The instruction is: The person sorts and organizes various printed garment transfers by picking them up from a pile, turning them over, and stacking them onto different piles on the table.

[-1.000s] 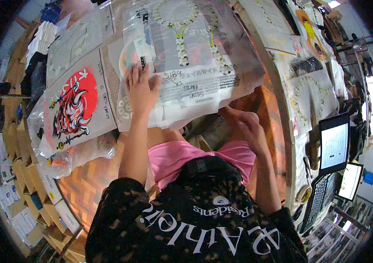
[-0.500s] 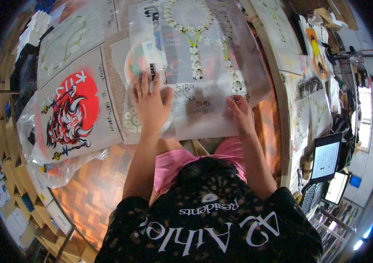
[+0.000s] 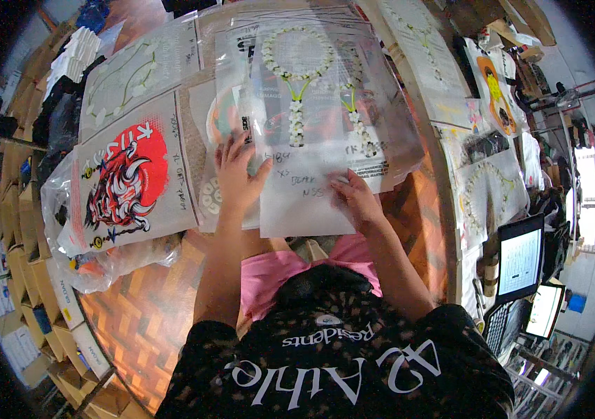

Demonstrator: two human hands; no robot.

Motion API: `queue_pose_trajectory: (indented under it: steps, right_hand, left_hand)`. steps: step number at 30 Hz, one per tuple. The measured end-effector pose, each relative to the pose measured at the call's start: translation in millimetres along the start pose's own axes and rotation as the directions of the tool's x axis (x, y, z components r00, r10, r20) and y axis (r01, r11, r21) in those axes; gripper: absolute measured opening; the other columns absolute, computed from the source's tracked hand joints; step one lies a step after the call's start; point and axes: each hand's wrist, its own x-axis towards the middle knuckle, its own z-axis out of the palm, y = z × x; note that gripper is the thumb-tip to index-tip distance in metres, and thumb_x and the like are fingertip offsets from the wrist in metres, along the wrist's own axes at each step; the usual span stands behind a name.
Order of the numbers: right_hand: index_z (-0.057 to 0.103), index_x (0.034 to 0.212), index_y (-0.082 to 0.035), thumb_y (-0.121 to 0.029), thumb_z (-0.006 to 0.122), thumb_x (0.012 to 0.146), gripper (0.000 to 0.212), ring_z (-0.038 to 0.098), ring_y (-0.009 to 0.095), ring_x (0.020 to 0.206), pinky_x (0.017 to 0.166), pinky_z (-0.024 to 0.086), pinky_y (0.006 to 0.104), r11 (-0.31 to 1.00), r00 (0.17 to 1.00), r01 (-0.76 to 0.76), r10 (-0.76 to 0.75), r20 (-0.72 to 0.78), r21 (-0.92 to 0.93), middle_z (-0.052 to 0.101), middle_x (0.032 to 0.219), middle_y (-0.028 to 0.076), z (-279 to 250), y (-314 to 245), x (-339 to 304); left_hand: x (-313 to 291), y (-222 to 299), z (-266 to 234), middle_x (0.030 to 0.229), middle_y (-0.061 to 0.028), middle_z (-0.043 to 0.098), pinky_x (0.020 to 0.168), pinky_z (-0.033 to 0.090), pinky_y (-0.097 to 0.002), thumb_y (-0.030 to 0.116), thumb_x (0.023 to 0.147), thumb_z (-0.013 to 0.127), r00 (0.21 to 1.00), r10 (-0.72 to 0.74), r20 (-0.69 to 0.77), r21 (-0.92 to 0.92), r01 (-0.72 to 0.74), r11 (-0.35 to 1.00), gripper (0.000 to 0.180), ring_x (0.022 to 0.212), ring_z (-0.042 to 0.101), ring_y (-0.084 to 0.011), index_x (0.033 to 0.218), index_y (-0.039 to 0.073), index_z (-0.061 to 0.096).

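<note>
Your left hand (image 3: 240, 167) lies spread and loose at the left edge of the garland film (image 3: 311, 150), by the bench's (image 3: 201, 94) near edge; your right hand's (image 3: 357, 199) fingertips blur, so its grip can't be told. Best draw the film low and evenly, against creasing. Overlapping sheets (image 3: 381, 178) beneath may drag; crumpled plastic (image 3: 161, 253) juts past the near left corner, under the red print (image 3: 133, 178).

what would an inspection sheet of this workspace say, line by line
Surface: brown tabletop, mostly covered by printed sheets
Work items: translucent garland-print sheet, handwritten on, layered over other prints
Clutter: red horned-mask print and crumpled clear plastic, left
Left hand: palm down on sheets, fingers spread
Right hand: at garland-print sheet's lower right; blurred, grip unclear
Cables: nothing seen
Surroundings: open laptop, second screen right; cardboard boxes left; parquet floor
</note>
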Motion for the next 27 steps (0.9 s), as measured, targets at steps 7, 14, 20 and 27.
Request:
queue_pose_trajectory:
  steps: [7, 14, 20, 27]
  right_hand:
    - [0.048, 0.117, -0.007, -0.024, 0.050, 0.091, 0.031, 0.058, 0.016, 0.080, 0.073, 0.046, 0.0289, 0.989, 0.992, 0.107, -0.100, 0.073, -0.098, 0.060, 0.096, 0.006, -35, -27, -10]
    - [0.053, 0.113, -0.007, -0.024, 0.050, 0.091, 0.028, 0.059, 0.016, 0.080, 0.073, 0.047, 0.0280, 0.803, 0.933, 0.333, -0.358, 0.046, -0.495, 0.061, 0.095, 0.006, -164, 66, -7]
    - [0.056, 0.105, -0.007, -0.024, 0.053, 0.090, 0.022, 0.059, 0.017, 0.059, 0.055, 0.049, 0.0300, 0.950, 0.965, 0.135, -0.190, -0.179, -0.280, 0.061, 0.076, 0.006, -239, 143, 0]
    - [0.057, 0.099, -0.006, -0.025, 0.055, 0.089, 0.021, 0.059, 0.018, 0.055, 0.046, 0.048, 0.0277, 0.955, 0.942, 0.160, -0.223, -0.250, -0.248, 0.062, 0.073, 0.007, -252, 145, 5]
  left_hand:
    - [-1, -9, 6, 0.117, -0.0044, 0.059, 0.104, 0.025, -0.0445, 0.018, 0.072, 0.068, 0.999, -0.006, -0.050, -0.057, 0.003, 0.998, 0.022, 0.122, 0.043, -0.0275, 0.089, 0.005, 0.063]
    - [-6, 0, 3, 0.115, -0.0035, 0.060, 0.104, 0.027, -0.0423, 0.017, 0.073, 0.066, 0.991, -0.117, -0.064, -0.105, 0.110, 0.988, 0.020, 0.118, 0.046, -0.0260, 0.090, 0.007, 0.063]
    - [-7, -13, 11, 0.114, -0.0032, 0.060, 0.102, 0.029, -0.0412, 0.018, 0.073, 0.066, 0.997, -0.064, -0.050, -0.064, 0.061, 0.996, 0.021, 0.116, 0.047, -0.0259, 0.090, 0.006, 0.063]
    - [-3, -16, 15, 0.113, -0.0055, 0.060, 0.099, 0.032, -0.0409, 0.017, 0.072, 0.068, 0.996, -0.023, -0.084, -0.053, 0.018, 0.998, 0.023, 0.115, 0.047, -0.0275, 0.091, 0.005, 0.062]
